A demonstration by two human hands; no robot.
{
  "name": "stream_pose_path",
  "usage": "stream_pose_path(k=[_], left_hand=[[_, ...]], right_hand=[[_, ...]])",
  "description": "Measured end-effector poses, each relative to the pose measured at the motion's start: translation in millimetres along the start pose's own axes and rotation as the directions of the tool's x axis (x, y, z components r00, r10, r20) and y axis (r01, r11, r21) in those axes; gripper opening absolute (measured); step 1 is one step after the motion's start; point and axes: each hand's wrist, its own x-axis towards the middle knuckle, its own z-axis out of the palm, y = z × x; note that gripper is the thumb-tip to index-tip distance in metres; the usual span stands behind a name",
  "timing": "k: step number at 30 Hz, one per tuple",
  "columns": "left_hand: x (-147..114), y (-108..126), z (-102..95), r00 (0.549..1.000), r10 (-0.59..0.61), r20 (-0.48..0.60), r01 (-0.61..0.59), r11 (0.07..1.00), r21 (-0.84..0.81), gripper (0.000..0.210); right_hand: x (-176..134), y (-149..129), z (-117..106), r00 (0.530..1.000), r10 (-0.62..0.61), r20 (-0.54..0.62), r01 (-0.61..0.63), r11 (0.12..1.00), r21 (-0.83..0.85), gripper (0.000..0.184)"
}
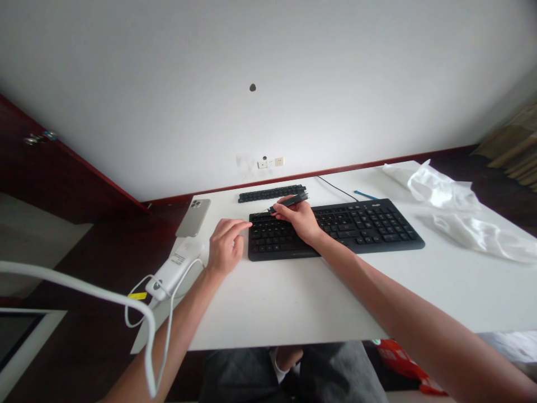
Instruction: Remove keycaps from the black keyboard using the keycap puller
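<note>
A black keyboard (369,224) lies across the white table. My right hand (300,217) is over its left half, closed around a slim black tool (289,202). That tool looks like a keycap puller: thin wires stick out at its left end, close to the keyboard's upper left corner, and short bristles show at its right end. Beside the keyboard's left edge is my left hand (226,243), holding nothing. Its index finger reaches out to the edge while the other fingers curl. Behind the keyboard sit rows of loose black keycaps (272,193).
A phone (193,217) lies face down at the left, near a white device (176,268) with a white cord. Behind the keyboard is a thin blue stick (366,195) next to the black cable. Crumpled white wrapping (436,187) covers part of the right side.
</note>
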Motion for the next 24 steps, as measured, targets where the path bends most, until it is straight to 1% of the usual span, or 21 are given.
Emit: stream_pose_path(k=[1, 2, 5, 6, 7, 10, 12, 14, 16, 20, 24], left_hand=[[0, 0, 0.0, 1.000, 0.000, -0.012, 0.000, 1.000, 0.009, 0.044], [0, -1, 0.7, 1.000, 0.015, 0.014, -0.015, 1.000, 0.009, 0.042], [0, -1, 4.7, 0.976, 0.094, 0.194, -0.091, 0.996, -0.021, 0.038], [0, -1, 5.7, 0.971, 0.097, 0.220, -0.094, 0.995, -0.024, 0.038], [0, 0, 6.0, 0.974, 0.080, 0.211, -0.079, 0.997, -0.015, 0.039], [0, 1, 4.3, 0.993, -0.006, 0.117, 0.005, 1.000, 0.014, 0.044], [0, 1, 2.9, 0.994, -0.037, 0.107, 0.036, 0.999, 0.012, 0.047], [1, -1, 3.0, 0.987, -0.047, 0.151, 0.048, 0.999, -0.005, 0.044], [1, -3, 4.3, 0.975, -0.066, 0.212, 0.075, 0.997, -0.036, 0.038], [3, -9, 5.5, 0.936, -0.100, 0.336, 0.151, 0.980, -0.130, 0.025], [5, -10, 3.9, 0.922, -0.125, 0.366, 0.189, 0.971, -0.145, 0.021]], right_hand=[[0, 1, 0, 1.000, -0.002, 0.002, 0.002, 1.000, 0.003, 0.037], [1, 2, -1, 1.000, -0.005, 0.005, 0.005, 1.000, 0.006, 0.038], [2, 3, -1, 1.000, -0.016, 0.015, 0.016, 1.000, 0.010, 0.036], [2, 3, -1, 1.000, -0.015, 0.012, 0.015, 1.000, 0.009, 0.036], [2, 3, -1, 1.000, -0.012, 0.006, 0.012, 1.000, 0.009, 0.036], [1, 2, 0, 1.000, 0.001, -0.008, -0.001, 1.000, 0.007, 0.038], [1, 1, 0, 1.000, 0.004, -0.005, -0.004, 1.000, 0.007, 0.039], [0, 0, 0, 1.000, 0.004, -0.001, -0.004, 1.000, 0.006, 0.039], [0, 0, 0, 1.000, 0.001, -0.002, -0.001, 1.000, 0.002, 0.039], [1, 1, -1, 1.000, -0.002, 0.007, 0.002, 1.000, 0.000, 0.038], [2, 2, -1, 1.000, 0.007, 0.008, -0.007, 1.000, 0.003, 0.037]])
